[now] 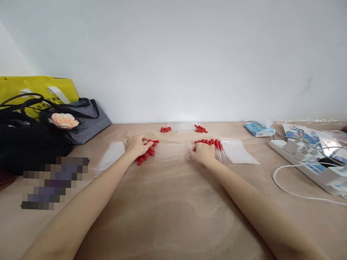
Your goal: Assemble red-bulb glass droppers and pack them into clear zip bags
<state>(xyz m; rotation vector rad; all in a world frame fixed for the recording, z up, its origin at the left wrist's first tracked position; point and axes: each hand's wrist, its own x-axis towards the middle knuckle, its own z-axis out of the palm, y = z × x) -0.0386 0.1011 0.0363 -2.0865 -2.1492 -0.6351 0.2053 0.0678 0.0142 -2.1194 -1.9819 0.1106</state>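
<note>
Fingers of my left hand [136,145] are closed at a pile of red rubber dropper bulbs [145,156], with a bulb at the fingertips. In the middle lies a row of clear dropper tubes [172,151], side by side. My right hand [203,152] is curled at the right end of this row; its fingertips touch the outermost tubes, and what they grip is hidden. Just beyond and right of that hand, several droppers with red bulbs [216,143] lie fanned out, their clear stems [222,156] pointing toward me.
White plastic sleeves [241,151] lie at right, others [110,156] at left. Near the wall are more red bulbs [200,129] and clear tubes [185,127]. A blue tissue pack [259,128], a power strip [307,166] with cables, and bags [87,118] flank the work area.
</note>
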